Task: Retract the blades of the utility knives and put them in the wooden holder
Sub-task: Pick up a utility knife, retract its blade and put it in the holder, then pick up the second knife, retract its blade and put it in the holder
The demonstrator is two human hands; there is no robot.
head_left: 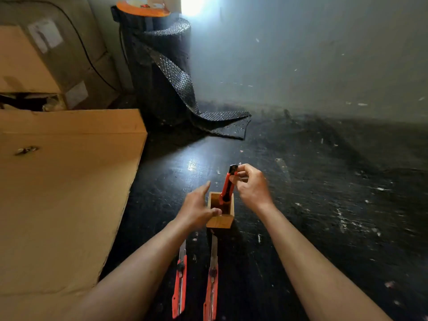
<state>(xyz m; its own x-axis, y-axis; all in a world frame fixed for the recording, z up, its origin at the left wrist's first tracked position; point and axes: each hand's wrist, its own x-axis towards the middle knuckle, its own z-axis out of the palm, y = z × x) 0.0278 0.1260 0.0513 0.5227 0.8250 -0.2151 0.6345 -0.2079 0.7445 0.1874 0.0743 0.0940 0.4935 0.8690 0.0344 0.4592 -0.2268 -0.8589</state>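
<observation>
Closest to me, two red utility knives lie side by side on the dark floor (324,205), the left knife (179,281) and the right knife (212,279), both with blades pushed out and pointing away toward the holder, so I count those as not yet done. Just beyond their tips sits the wooden holder (220,222), upright, its open top facing me. My left hand (196,210) is against its left wall, thumb over the near rim, fingers loosely spread and half open, steadying the box rather than gripping it hard. My right hand (251,187) is pinched closed around the upper end of the third knife (228,187), which stands tilted with its lower end already inside the holder's mouth. I can't see a blade showing on that one, so I judge it retracted. To finish this well, I'd let it slide straight down into the far corner, keep the left hand bracing so the box doesn't tip, and release only once it rests. Further off, a cardboard box (64,193) sits to the left, and a dark bubble-wrap roll (166,72) stands against the wall.
</observation>
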